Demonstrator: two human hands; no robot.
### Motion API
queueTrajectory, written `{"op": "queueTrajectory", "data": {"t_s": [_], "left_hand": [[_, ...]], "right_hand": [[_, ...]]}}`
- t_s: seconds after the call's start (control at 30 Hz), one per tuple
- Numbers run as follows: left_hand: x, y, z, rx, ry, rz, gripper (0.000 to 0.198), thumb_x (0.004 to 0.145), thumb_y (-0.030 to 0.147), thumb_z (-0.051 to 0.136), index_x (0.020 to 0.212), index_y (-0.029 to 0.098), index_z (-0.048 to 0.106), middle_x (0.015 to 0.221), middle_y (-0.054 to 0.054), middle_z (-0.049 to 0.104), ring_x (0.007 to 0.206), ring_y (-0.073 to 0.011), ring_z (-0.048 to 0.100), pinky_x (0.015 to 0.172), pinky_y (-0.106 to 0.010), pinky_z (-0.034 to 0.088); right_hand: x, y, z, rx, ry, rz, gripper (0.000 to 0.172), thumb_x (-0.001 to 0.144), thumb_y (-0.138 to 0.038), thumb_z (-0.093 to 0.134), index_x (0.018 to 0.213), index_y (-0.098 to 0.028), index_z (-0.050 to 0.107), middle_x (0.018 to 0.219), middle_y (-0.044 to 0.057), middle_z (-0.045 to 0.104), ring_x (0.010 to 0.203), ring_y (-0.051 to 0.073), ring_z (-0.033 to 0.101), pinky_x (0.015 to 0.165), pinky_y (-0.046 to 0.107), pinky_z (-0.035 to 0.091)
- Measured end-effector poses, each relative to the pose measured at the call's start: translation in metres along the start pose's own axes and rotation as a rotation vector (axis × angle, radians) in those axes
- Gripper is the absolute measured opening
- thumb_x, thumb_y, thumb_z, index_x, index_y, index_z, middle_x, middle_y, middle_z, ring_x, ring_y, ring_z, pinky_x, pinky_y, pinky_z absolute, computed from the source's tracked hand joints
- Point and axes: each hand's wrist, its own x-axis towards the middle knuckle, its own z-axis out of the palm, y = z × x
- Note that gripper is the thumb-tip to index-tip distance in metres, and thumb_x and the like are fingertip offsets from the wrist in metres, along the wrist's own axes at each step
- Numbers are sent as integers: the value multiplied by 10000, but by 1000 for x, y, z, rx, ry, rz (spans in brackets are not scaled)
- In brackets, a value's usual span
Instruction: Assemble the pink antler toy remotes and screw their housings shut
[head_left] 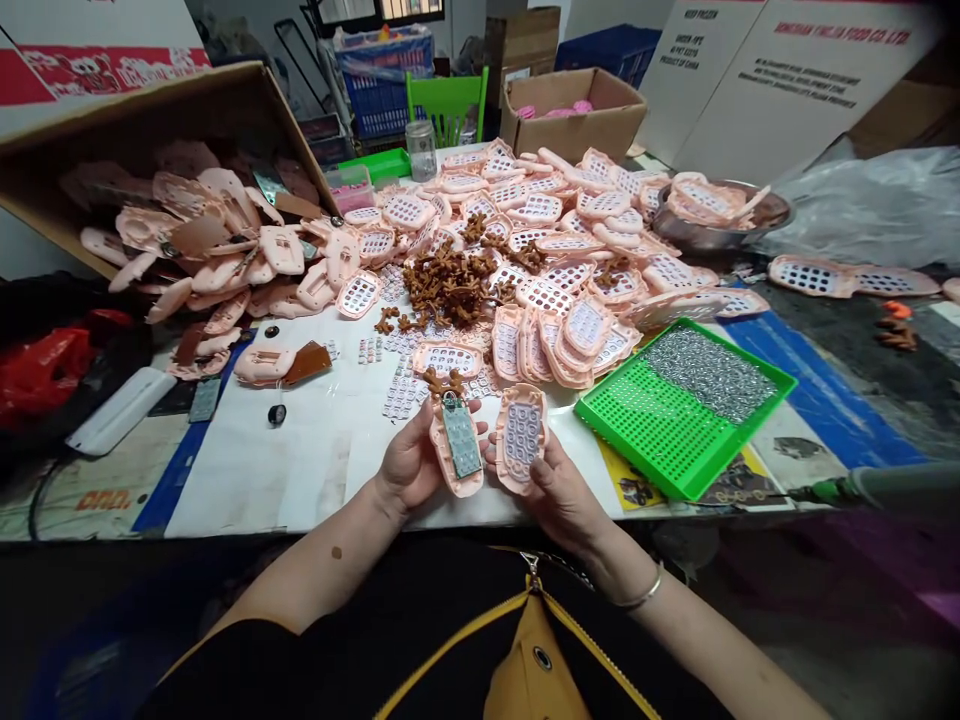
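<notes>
My left hand [411,462] is closed round a pink plastic shell half [466,486] with a green circuit board [462,438] lying in it. A brown bear-shaped piece [444,381] shows at that shell's top end. My right hand [564,492] grips a second pink shell half [521,432], its inner side up with a pale keypad sheet inside. The two halves are held side by side, slightly apart, above the table's front edge. Just beyond lies another pink shell with a keypad [448,359], and a stack of such shells [564,340] stands to its right.
Brown pieces [450,285] are heaped mid-table before a large pile of pink shells [540,205]. A tipped carton [281,110] spills shells at left. A green tray [630,410] of small metal screws sits right, near a screwdriver [847,488]. A metal bowl [720,235] stands behind.
</notes>
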Motion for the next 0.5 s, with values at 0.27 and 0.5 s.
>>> {"op": "queueTrajectory", "data": {"t_s": [0.27, 0.5], "left_hand": [[0, -1, -3, 38, 16, 16, 616, 724, 563, 728, 1140, 112, 675, 1049, -162, 719, 1067, -362, 656, 986, -524, 472], [2, 9, 5, 142, 75, 5, 515, 711, 450, 771, 1091, 113, 686, 909, -116, 723, 807, -252, 695, 829, -438, 548]], "right_hand": [[2, 3, -1, -33, 5, -25, 796, 595, -620, 829, 1251, -255, 564, 1014, 66, 730, 778, 203, 708, 792, 372, 590], [2, 5, 0, -33, -25, -21, 780, 599, -560, 857, 1256, -258, 564, 1016, 64, 735, 828, 224, 713, 862, 421, 573]]}}
